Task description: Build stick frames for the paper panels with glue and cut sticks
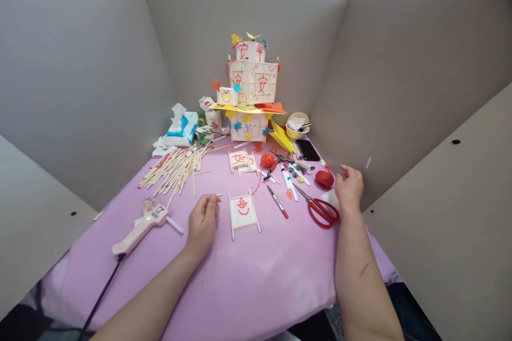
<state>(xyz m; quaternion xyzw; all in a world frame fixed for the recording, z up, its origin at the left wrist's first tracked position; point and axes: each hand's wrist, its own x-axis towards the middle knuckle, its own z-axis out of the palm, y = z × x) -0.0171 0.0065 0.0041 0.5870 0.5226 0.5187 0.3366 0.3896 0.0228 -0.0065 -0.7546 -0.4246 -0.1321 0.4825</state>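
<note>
My left hand [204,218] is closed, resting on the cloth between the glue gun and a small panel. A short pale bit [220,195] shows by its fingertips; whether they grip it is unclear. Right of it lies the white panel [242,212], framed in thin sticks and bearing a red character, with a red thread at its top. My right hand [349,186] is raised at the right edge, fingers loosely bent and apart, beside a ball of red yarn [324,179]. Red-handled scissors [323,213] lie below it. A small white sliver [368,162] appears against the right wall.
A decorated paper-and-stick tower [262,82] stands at the back. Wooden sticks [180,168] are piled left, behind a corded pink glue gun [140,226]. Markers [288,184], a red pen [277,201], orange yarn [268,160], a phone [308,150] and wipes [182,127] lie about. Grey partitions enclose the table.
</note>
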